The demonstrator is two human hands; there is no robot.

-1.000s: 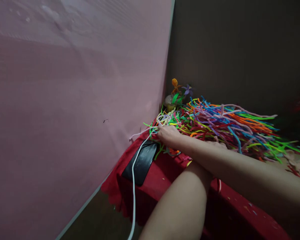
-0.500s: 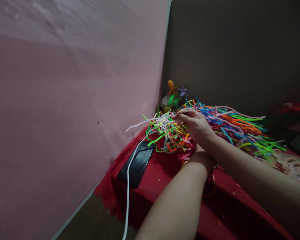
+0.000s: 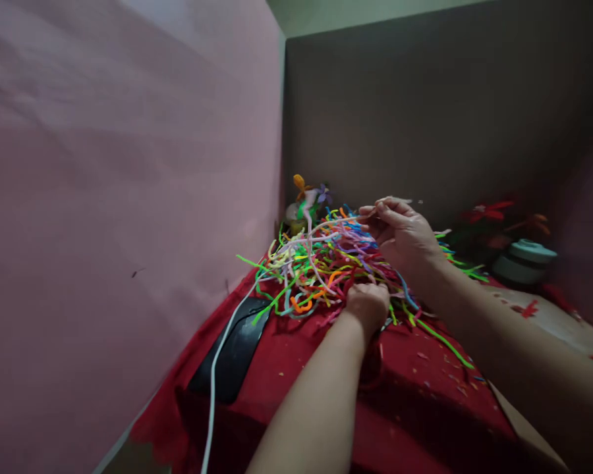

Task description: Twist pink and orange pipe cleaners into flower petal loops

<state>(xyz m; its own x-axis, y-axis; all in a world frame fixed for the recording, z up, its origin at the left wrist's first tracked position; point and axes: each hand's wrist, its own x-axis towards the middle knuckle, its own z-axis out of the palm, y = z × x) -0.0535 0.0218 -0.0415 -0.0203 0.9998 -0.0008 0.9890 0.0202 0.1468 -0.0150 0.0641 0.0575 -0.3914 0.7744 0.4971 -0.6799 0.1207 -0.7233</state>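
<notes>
A tangled heap of many-coloured pipe cleaners [image 3: 321, 263] lies across the red cloth. My right hand [image 3: 408, 237] is raised over the heap, thumb and fingers pinched on a pale pipe cleaner [image 3: 329, 225] that stretches out to the left. Lower down, my left hand [image 3: 368, 304] is closed at the near edge of the heap, its back towards me. Whatever its fingers hold is hidden.
A black phone-like slab [image 3: 234, 355] lies at the table's left edge, with a white cable [image 3: 216, 368] running over it. Behind the heap stand pipe-cleaner flowers [image 3: 301, 184]. A pale green lidded container [image 3: 524, 260] and red flowers [image 3: 489, 210] are on the right. Small scraps dot the red cloth [image 3: 425, 368].
My right hand has moved up and right relative to the heap, away from my left hand, which now shows. The view has shifted right, bringing the green container into sight.
</notes>
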